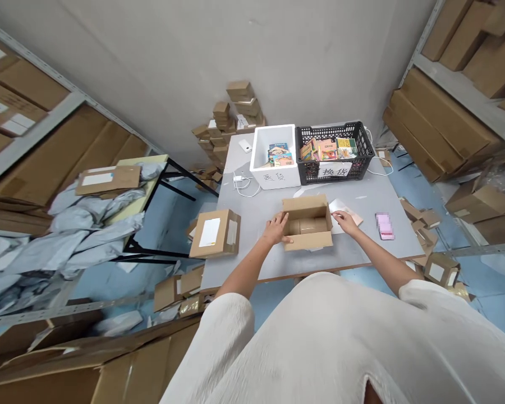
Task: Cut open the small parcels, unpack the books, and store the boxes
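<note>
Cardboard box (308, 225), plain brown, oblong, open on top.

Carton (308, 242) on the table (252, 261), between the left hand (276, 228), at its left end, and the right hand (345, 221), at its right. Left of the left hand: a box (219, 235) at the table's edge. Beyond both hands: a bin (275, 179) holding booklets (283, 160), with a crate (308, 173) of books (328, 148) to its right. Right of the right hand: a flat item (385, 226).
</note>
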Tool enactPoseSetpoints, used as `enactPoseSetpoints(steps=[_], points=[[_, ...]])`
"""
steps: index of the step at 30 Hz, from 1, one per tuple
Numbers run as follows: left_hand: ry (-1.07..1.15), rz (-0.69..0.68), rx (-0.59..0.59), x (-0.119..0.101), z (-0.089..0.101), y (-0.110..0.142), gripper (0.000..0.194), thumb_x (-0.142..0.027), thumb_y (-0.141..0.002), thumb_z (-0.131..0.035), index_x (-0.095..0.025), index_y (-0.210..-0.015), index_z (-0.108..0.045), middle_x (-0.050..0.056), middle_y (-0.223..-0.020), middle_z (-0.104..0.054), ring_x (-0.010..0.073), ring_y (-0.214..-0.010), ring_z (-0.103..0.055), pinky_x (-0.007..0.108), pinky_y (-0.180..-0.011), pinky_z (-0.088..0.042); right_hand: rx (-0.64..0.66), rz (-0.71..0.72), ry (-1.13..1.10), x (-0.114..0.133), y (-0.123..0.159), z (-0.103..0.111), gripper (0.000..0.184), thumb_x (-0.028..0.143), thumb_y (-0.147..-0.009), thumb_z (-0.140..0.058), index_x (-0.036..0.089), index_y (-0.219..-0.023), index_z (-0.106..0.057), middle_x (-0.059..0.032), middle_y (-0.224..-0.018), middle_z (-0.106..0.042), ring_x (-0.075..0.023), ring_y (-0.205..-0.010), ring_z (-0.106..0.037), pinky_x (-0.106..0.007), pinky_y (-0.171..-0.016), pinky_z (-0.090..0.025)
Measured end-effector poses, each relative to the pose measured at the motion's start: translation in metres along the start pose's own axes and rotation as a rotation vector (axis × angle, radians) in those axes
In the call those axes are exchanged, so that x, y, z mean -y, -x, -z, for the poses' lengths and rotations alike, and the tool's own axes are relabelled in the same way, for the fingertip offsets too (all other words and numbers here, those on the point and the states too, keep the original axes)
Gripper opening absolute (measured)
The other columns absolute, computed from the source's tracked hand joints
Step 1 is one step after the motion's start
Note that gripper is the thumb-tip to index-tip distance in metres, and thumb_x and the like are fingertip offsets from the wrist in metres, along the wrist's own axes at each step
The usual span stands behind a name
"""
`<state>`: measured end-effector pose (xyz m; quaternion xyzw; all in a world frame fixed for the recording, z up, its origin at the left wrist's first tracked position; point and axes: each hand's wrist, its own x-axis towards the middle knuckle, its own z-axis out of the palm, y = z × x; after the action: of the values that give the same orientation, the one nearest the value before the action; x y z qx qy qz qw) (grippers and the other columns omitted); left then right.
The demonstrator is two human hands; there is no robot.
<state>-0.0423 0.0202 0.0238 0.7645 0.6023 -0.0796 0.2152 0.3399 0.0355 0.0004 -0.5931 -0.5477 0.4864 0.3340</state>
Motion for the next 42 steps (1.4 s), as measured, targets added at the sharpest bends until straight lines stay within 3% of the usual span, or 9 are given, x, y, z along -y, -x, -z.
enactPoseSetpoints(steps=[5, 8, 14, 18, 23, 26, 29, 35, 42], points=[[0.159, 0.138, -0.106, 0.008, -0.007, 0.026, 0.138, -0.082, -0.074, -0.083, -0.023, -0.179, -0.015, 0.026, -0.185, -0.002, 0.0535, -0.167, -0.019, 0.064, -0.128, -0.024, 0.135, 0.008, 0.083, 0.020, 0.004, -0.011, 0.052, 0.069, -0.095, -0.062, 0.025, -0.111, -0.085, -0.0091, -0.128, -0.077, -0.0329, -0.129, -0.064, -0.044, -0.107, -0.057], [0.315, 0.185, -0.140, 0.015, -0.010, 0.043, 0.136, -0.083, -0.079, -0.078, -0.023, -0.179, -0.008, 0.027, -0.184, -0.012, 0.0515, -0.166, -0.024, 0.063, -0.127, -0.028, 0.178, -0.100, 0.063, 0.023, 0.010, -0.014, 0.055, 0.069, -0.098, -0.060, 0.025, -0.122, -0.084, -0.0101, -0.141, -0.074, -0.0338, -0.133, -0.063, -0.046, -0.110, -0.056], [0.295, -0.213, -0.193, 0.014, -0.009, 0.059, 0.142, -0.068, -0.072, -0.092, -0.033, -0.180, -0.006, 0.018, -0.182, -0.028, 0.0442, -0.167, -0.026, 0.059, -0.132, -0.021, 0.170, -0.251, -0.029, 0.028, 0.016, -0.017, 0.064, 0.069, -0.106, -0.046, 0.025, -0.141, -0.077, -0.0106, -0.162, -0.061, -0.0335, -0.141, -0.061, -0.047, -0.115, -0.054], [0.314, -0.277, -0.118, 0.005, -0.011, 0.053, 0.130, -0.058, -0.082, -0.088, -0.029, -0.180, -0.008, 0.019, -0.172, -0.047, 0.0411, -0.164, -0.036, 0.058, -0.132, -0.024, 0.154, -0.266, -0.055, 0.031, 0.019, -0.016, 0.067, 0.071, -0.107, -0.041, 0.025, -0.139, -0.077, -0.0107, -0.166, -0.058, -0.0320, -0.143, -0.060, -0.043, -0.113, -0.056], [0.517, -0.133, -0.183, -0.002, -0.012, 0.041, 0.087, -0.049, -0.107, -0.057, -0.033, -0.179, -0.011, 0.010, -0.157, -0.066, 0.0294, -0.144, -0.063, 0.047, -0.122, -0.043, 0.074, -0.268, -0.049, 0.030, 0.022, -0.017, 0.057, 0.069, -0.104, -0.048, 0.026, -0.129, -0.076, -0.0106, -0.157, -0.065, -0.0278, -0.132, -0.066, -0.038, -0.102, -0.061], [0.582, -0.001, -0.258, -0.009, -0.010, 0.028, 0.082, -0.040, -0.107, -0.056, -0.031, -0.179, -0.016, 0.008, -0.149, -0.070, 0.0265, -0.126, -0.073, 0.041, -0.108, -0.055, 0.001, -0.282, -0.068, 0.029, 0.025, -0.020, 0.046, 0.063, -0.100, -0.057, 0.027, -0.125, -0.071, -0.0094, -0.143, -0.072, -0.0248, -0.118, -0.072, -0.037, -0.094, -0.063], [0.574, 0.103, -0.310, -0.020, -0.011, 0.015, 0.084, -0.030, -0.102, -0.059, -0.023, -0.177, -0.022, 0.016, -0.153, -0.064, 0.0307, -0.125, -0.072, 0.045, -0.108, -0.056, -0.067, -0.292, -0.085, 0.027, 0.030, -0.025, 0.043, 0.059, -0.096, -0.062, 0.028, -0.126, -0.067, -0.0087, -0.135, -0.074, -0.0240, -0.111, -0.074, -0.036, -0.089, -0.064], [0.604, 0.023, -0.403, -0.030, -0.011, 0.011, 0.070, -0.024, -0.101, -0.052, -0.018, -0.169, -0.038, 0.019, -0.147, -0.065, 0.0349, -0.135, -0.062, 0.050, -0.114, -0.052, -0.181, -0.120, 0.018, 0.029, 0.033, -0.029, 0.066, 0.047, -0.080, -0.076, 0.022, -0.141, -0.068, -0.0143, -0.144, -0.071, -0.0304, -0.116, -0.072, -0.046, -0.103, -0.061], [0.603, 0.008, -0.578, 0.002, 0.019, 0.013, 0.063, -0.021, -0.103, -0.048, -0.021, -0.165, -0.040, 0.015, -0.152, -0.061, 0.0302, -0.137, -0.059, 0.047, -0.118, -0.049, -0.242, 0.059, 0.115, 0.057, -0.005, -0.056, 0.073, 0.051, -0.086, -0.071, 0.022, -0.152, -0.065, -0.0156, -0.147, -0.064, -0.0289, -0.118, -0.070, -0.046, -0.109, -0.058]])
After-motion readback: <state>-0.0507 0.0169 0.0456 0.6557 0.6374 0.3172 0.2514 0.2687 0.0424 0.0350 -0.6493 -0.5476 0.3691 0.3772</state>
